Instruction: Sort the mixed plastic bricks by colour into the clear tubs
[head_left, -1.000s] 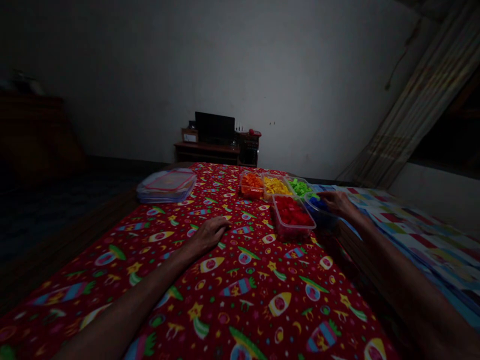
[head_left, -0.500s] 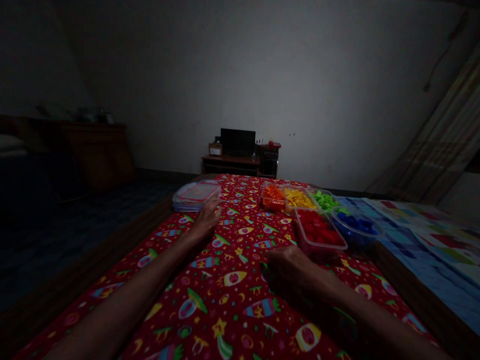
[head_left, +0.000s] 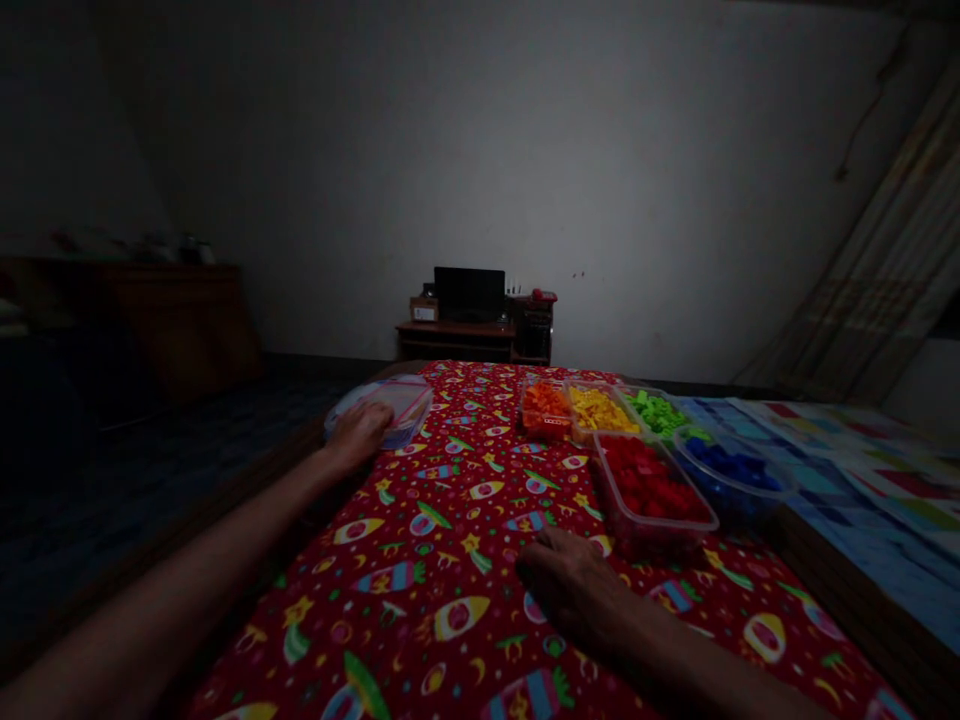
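Observation:
My left hand [head_left: 361, 435] lies over the near side of a stack of clear plastic lids [head_left: 411, 408], on the left edge of the cloth-covered table. Its fingers bend down against the lids; their tips are hidden, so I cannot tell whether they grip one. My right hand [head_left: 574, 585] rests on the red patterned cloth [head_left: 465, 560] with its fingers curled in. No object shows in it, though its underside is dark. Just beyond it is a clear box of red pieces [head_left: 651, 480].
Behind the red box stand boxes of orange pieces [head_left: 546, 408], yellow pieces [head_left: 600, 410] and green pieces [head_left: 656, 412]. A round tub of blue pieces [head_left: 731, 470] sits at the table's right edge. A checkered bed [head_left: 847, 470] adjoins on the right; a monitor [head_left: 470, 293] stands against the wall.
My left hand has moved left, from the right side of the lid stack onto its near side. My right hand sits slightly lower in view, still curled. The camera view has shifted a little.

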